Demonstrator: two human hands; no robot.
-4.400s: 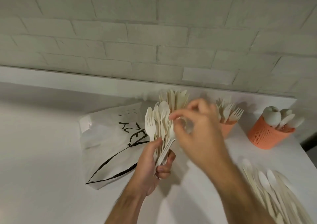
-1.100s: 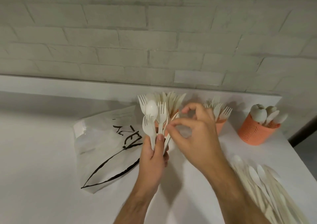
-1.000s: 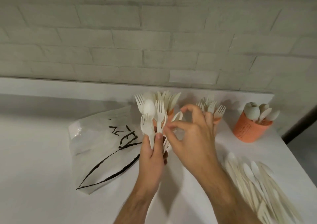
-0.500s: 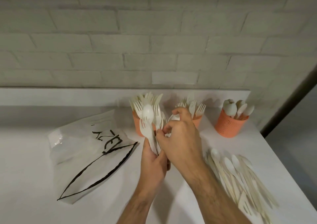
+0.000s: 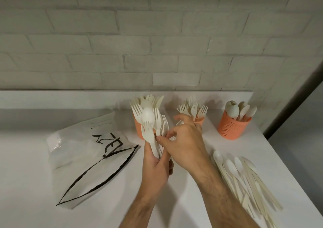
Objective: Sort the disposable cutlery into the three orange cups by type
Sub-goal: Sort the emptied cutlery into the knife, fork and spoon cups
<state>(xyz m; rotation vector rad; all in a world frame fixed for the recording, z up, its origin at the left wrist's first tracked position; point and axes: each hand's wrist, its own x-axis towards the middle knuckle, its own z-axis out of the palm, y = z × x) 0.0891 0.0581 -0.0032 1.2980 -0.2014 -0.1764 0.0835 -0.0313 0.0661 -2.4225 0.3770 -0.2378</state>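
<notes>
My left hand (image 5: 155,166) grips an upright bundle of cream cutlery (image 5: 151,122), forks with one spoon bowl showing. My right hand (image 5: 185,140) reaches into the bundle from the right, thumb and forefinger pinching a piece in it. Three orange mesh cups stand along the wall. The left cup (image 5: 138,128) shows behind the bundle with cutlery in it. The middle cup (image 5: 199,121), mostly hidden by my right hand, holds forks. The right cup (image 5: 232,128) holds spoons.
A crumpled clear plastic bag (image 5: 83,156) with black lettering lies at left on the white table (image 5: 35,184). A loose pile of spoons and knives (image 5: 244,180) lies at the right front near the table's right edge. A brick wall backs the table.
The camera has swung, shifting cups and bag in the frame. My right hand has dropped lower against the bundle, its fingers now pinching among the handles near my left thumb.
</notes>
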